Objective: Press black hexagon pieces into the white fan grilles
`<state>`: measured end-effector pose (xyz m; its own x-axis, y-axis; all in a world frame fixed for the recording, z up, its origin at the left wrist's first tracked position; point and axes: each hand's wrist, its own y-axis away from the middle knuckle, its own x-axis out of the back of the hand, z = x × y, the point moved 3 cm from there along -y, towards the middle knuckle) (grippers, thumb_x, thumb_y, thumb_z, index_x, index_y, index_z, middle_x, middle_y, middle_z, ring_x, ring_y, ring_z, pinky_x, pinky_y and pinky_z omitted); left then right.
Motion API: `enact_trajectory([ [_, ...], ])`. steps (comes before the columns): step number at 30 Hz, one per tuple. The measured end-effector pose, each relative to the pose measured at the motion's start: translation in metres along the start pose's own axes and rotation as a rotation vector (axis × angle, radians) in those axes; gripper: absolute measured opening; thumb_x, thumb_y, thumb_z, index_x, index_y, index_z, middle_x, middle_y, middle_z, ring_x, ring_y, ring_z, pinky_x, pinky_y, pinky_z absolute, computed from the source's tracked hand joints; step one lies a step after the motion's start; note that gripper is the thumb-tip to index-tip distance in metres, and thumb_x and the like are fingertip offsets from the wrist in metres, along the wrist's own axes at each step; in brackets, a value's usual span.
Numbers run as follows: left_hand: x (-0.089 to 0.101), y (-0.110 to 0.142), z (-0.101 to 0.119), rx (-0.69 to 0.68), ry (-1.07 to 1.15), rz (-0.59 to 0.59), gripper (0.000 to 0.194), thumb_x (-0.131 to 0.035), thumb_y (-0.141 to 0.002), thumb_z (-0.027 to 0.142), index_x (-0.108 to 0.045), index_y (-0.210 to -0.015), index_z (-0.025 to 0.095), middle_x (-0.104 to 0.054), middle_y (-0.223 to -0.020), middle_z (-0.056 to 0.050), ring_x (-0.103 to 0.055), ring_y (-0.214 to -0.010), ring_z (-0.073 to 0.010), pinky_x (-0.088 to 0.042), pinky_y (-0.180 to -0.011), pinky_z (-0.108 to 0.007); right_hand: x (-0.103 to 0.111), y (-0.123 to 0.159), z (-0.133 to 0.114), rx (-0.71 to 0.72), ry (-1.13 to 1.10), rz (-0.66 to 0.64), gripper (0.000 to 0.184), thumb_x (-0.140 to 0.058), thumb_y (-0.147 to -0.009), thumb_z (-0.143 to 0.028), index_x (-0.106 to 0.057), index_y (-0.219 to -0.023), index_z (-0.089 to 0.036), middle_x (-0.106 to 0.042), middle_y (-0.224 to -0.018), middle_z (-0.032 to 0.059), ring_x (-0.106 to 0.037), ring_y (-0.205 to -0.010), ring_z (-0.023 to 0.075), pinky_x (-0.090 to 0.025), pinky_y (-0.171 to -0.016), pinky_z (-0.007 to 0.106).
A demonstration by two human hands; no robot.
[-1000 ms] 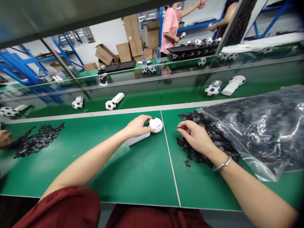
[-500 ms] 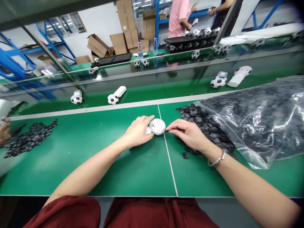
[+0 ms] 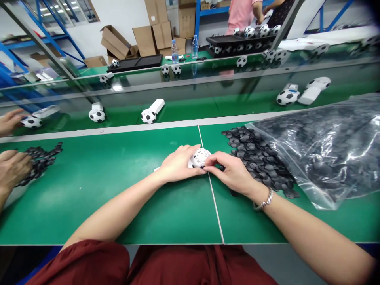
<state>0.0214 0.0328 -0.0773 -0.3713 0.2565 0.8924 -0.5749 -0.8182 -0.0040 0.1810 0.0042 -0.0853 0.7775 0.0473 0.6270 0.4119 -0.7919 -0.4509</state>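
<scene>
A white ball-shaped plastic shell with many small openings lies in the grip of my left hand, thumb on the near side and fingers over the far side. What looks like its white handle pokes out beside my left wrist. At the shell's right edge, my right hand pinches thumb and forefinger together against it. The small black piece seen in that pinch earlier is mostly hidden now. Just right of this hand spreads a heap of flat black pieces.
A clear plastic bag full of black pieces lies at right. Finished-looking football-patterned items rest on the green strip behind a pale rail. At left, a co-worker's hands are near another black heap. Someone in pink stands beyond.
My right hand has moved left, bringing its pinch from beside the shell onto its edge. The shell has tipped slightly. At left, the co-worker's hands have come further into view, along with another football-patterned item.
</scene>
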Motion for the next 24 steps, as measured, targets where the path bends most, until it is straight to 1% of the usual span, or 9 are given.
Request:
enact_trajectory([
  [4, 0.001, 0.001, 0.000, 0.029, 0.029, -0.001, 0.070, -0.057, -0.072, 0.054, -0.036, -0.131, 0.022, -0.053, -0.117, -0.006, -0.051, -0.107, -0.0251, -0.044, -0.087, -0.037, -0.001, -0.002, 0.004, -0.069, -0.007, 0.036, 0.009, -0.060, -0.077, -0.022, -0.053, -0.082, -0.019, -0.057, -0.080, 0.0031, -0.055, -0.076, 0.0164, -0.048, -0.068, 0.030],
  [7, 0.001, 0.001, 0.000, 0.047, 0.036, 0.009, 0.069, -0.059, -0.071, 0.053, -0.038, -0.129, 0.023, -0.054, -0.116, -0.005, -0.054, -0.103, -0.0246, -0.045, -0.085, -0.037, 0.000, -0.002, 0.010, -0.117, -0.014, 0.047, 0.027, -0.063, -0.074, -0.026, -0.052, -0.098, -0.020, -0.056, -0.100, 0.0078, -0.053, -0.095, 0.0219, -0.050, -0.074, 0.034],
  [10, 0.000, 0.000, 0.000, 0.049, 0.037, 0.026, 0.066, -0.059, -0.071, 0.051, -0.040, -0.128, 0.024, -0.055, -0.117, -0.005, -0.054, -0.103, -0.0247, -0.046, -0.085, -0.037, -0.003, 0.000, 0.014, -0.165, -0.106, -0.025, 0.042, -0.060, -0.076, -0.026, -0.045, -0.115, -0.022, -0.053, -0.115, 0.0080, -0.051, -0.105, 0.0220, -0.050, -0.083, 0.036],
  [12, -0.001, -0.001, -0.001, 0.050, 0.042, 0.028, 0.064, -0.059, -0.071, 0.050, -0.041, -0.127, 0.024, -0.055, -0.116, -0.005, -0.054, -0.102, -0.0246, -0.046, -0.084, -0.037, -0.006, 0.001, 0.014, -0.176, -0.137, -0.051, 0.043, -0.058, -0.077, -0.025, -0.044, -0.117, -0.023, -0.054, -0.115, 0.0066, -0.053, -0.104, 0.0205, -0.050, -0.085, 0.036],
  [16, -0.002, -0.002, -0.002, 0.049, 0.049, 0.031, 0.061, -0.060, -0.072, 0.048, -0.043, -0.125, 0.024, -0.056, -0.113, -0.005, -0.055, -0.099, -0.0238, -0.046, -0.083, -0.037, -0.007, 0.000, 0.012, -0.164, -0.132, -0.033, 0.040, -0.058, -0.078, -0.026, -0.045, -0.116, -0.022, -0.055, -0.114, 0.0065, -0.053, -0.103, 0.0199, -0.051, -0.083, 0.034],
  [19, -0.001, -0.002, -0.002, 0.055, 0.056, 0.027, 0.059, -0.060, -0.072, 0.049, -0.044, -0.124, 0.024, -0.056, -0.114, -0.004, -0.055, -0.101, -0.0238, -0.046, -0.084, -0.037, 0.001, -0.005, 0.021, -0.203, -0.130, -0.044, 0.033, -0.057, -0.079, -0.029, -0.049, -0.111, -0.022, -0.059, -0.108, 0.0055, -0.056, -0.098, 0.0190, -0.051, -0.081, 0.034],
  [21, -0.001, -0.002, -0.002, 0.058, 0.059, 0.022, 0.061, -0.061, -0.070, 0.048, -0.043, -0.124, 0.025, -0.054, -0.120, -0.004, -0.053, -0.105, -0.0245, -0.045, -0.087, -0.038, 0.016, -0.008, 0.036, -0.288, 0.018, 0.041, 0.023, -0.053, -0.082, -0.032, -0.055, -0.101, -0.020, -0.061, -0.099, 0.0058, -0.058, -0.090, 0.0189, -0.049, -0.079, 0.035],
  [23, -0.001, -0.002, -0.003, 0.066, 0.056, 0.023, 0.064, -0.063, -0.068, 0.045, -0.042, -0.125, 0.025, -0.051, -0.125, -0.004, -0.051, -0.109, -0.0254, -0.044, -0.089, -0.038, 0.037, -0.007, 0.053, -0.408, 0.328, 0.184, 0.019, -0.052, -0.082, -0.034, -0.060, -0.089, -0.018, -0.059, -0.091, 0.0081, -0.056, -0.087, 0.0217, -0.047, -0.078, 0.038],
  [24, -0.002, -0.001, -0.004, 0.071, 0.053, 0.025, 0.064, -0.063, -0.067, 0.042, -0.041, -0.125, 0.025, -0.050, -0.126, -0.004, -0.051, -0.109, -0.0254, -0.044, -0.089, -0.038, 0.045, -0.006, 0.061, -0.470, 0.484, 0.212, 0.019, -0.054, -0.080, -0.035, -0.061, -0.086, -0.018, -0.058, -0.091, 0.0096, -0.054, -0.089, 0.0244, -0.046, -0.077, 0.040],
])
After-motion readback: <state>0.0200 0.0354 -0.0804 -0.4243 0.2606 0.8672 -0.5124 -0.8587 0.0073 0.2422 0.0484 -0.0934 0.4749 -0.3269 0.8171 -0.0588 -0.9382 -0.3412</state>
